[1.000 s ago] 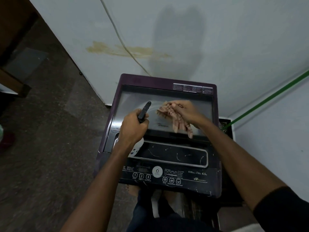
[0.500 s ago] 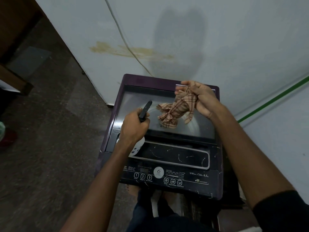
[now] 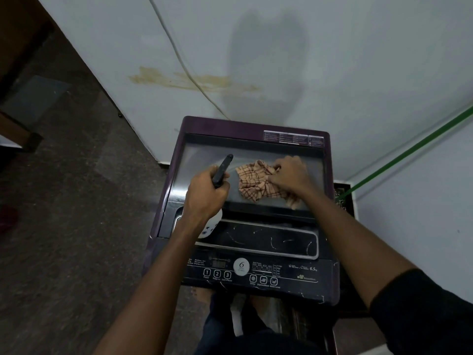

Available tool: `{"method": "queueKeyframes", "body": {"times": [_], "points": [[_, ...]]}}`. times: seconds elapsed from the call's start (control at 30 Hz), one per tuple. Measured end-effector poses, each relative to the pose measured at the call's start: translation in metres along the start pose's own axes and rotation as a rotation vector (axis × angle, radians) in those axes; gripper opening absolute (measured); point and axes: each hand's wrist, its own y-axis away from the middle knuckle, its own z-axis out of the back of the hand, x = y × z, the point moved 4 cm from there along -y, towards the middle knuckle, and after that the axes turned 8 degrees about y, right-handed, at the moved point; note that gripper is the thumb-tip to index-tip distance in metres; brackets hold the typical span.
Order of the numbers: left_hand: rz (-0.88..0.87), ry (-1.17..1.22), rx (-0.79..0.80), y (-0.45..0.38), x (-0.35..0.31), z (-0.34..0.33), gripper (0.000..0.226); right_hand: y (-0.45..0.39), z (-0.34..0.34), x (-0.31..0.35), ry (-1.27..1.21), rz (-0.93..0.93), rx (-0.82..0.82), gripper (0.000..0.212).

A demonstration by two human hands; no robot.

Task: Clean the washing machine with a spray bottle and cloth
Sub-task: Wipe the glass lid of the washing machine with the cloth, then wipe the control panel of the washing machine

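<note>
A purple top-loading washing machine (image 3: 204, 124) stands against the wall, its glass lid (image 3: 199, 160) closed. My left hand (image 3: 204, 194) grips a spray bottle (image 3: 222, 169); its black nozzle points over the lid and its white body shows below my wrist. My right hand (image 3: 289, 174) presses a beige checked cloth (image 3: 253, 183) flat on the right half of the lid. The black control panel (image 3: 294, 275) faces me at the machine's front.
A white wall (image 3: 307, 60) with a stain and a hanging cable (image 3: 179, 62) rises behind the machine. Dark stone floor (image 3: 64, 201) lies to the left, with wooden furniture (image 3: 18, 134) at the far left. A green line (image 3: 409, 152) crosses the right wall.
My right hand lifted the cloth toward the lid's back right corner, then brought it down onto the glass again. My left hand with the spray bottle stayed in place.
</note>
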Motion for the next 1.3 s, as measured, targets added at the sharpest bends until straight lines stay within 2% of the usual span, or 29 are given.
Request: {"method": "queueKeyframes", "body": {"times": [0.1,0.13,0.23,0.33,0.47,0.57,0.7,0.73,0.8,0.83,0.9,0.93,0.97,1.03,1.17,1.23,1.3], "points": [[-0.064,0.116,-0.021,-0.003,-0.006,0.002,0.007,-0.003,0.01,0.002,-0.123,0.037,-0.007,0.006],[-0.088,0.171,-0.03,-0.004,-0.009,0.003,0.007,-0.004,0.014,0.003,-0.161,0.063,-0.02,0.005],[-0.179,0.269,-0.095,-0.009,-0.014,0.008,0.012,-0.001,0.028,0.007,-0.36,0.075,-0.037,0.016],[-0.189,0.356,-0.136,-0.018,-0.014,0.008,0.007,0.004,0.053,0.013,-0.568,0.12,-0.067,0.02],[-0.177,0.383,-0.123,-0.03,-0.005,0.008,0.017,0.014,0.093,0.028,-0.569,0.273,-0.076,0.019],[-0.173,0.338,-0.114,-0.042,0.005,0.014,0.035,0.026,0.126,0.041,-0.532,0.395,-0.078,0.016],[-0.132,0.263,-0.097,-0.055,0.007,0.021,0.046,0.05,0.17,0.057,-0.633,0.499,-0.046,0.017],[-0.135,0.233,-0.099,-0.055,0.007,0.021,0.056,0.054,0.181,0.059,-0.651,0.504,-0.055,0.018],[-0.078,0.182,-0.197,-0.043,0.01,0.02,0.087,0.062,0.199,0.061,-0.687,0.511,-0.09,0.017],[-0.027,0.172,-0.32,-0.031,0.014,0.019,0.098,0.064,0.206,0.06,-0.718,0.504,-0.097,0.015],[0.028,0.156,-0.6,0.006,0.023,0.011,0.098,0.067,0.213,0.059,-0.785,0.477,-0.078,0.013],[0.015,0.16,-0.681,0.026,0.025,0.001,0.091,0.067,0.214,0.057,-0.797,0.465,-0.072,0.013],[-0.014,0.186,-0.695,0.042,0.026,-0.011,0.084,0.068,0.214,0.055,-0.803,0.456,-0.068,0.012],[-0.068,0.294,-0.529,0.059,0.018,-0.033,0.08,0.069,0.216,0.054,-0.834,0.46,-0.047,0.015],[-0.032,0.418,-0.003,0.031,-0.009,-0.057,0.11,0.073,0.224,0.053,-0.942,0.472,0.024,0.023],[-0.004,0.458,0.202,0.011,-0.029,-0.054,0.095,0.075,0.237,0.051,-0.985,0.492,0.049,0.021],[-0.024,0.529,0.285,-0.008,-0.046,-0.046,0.057,0.069,0.251,0.044,-1.117,0.486,0.096,0.022]]}}
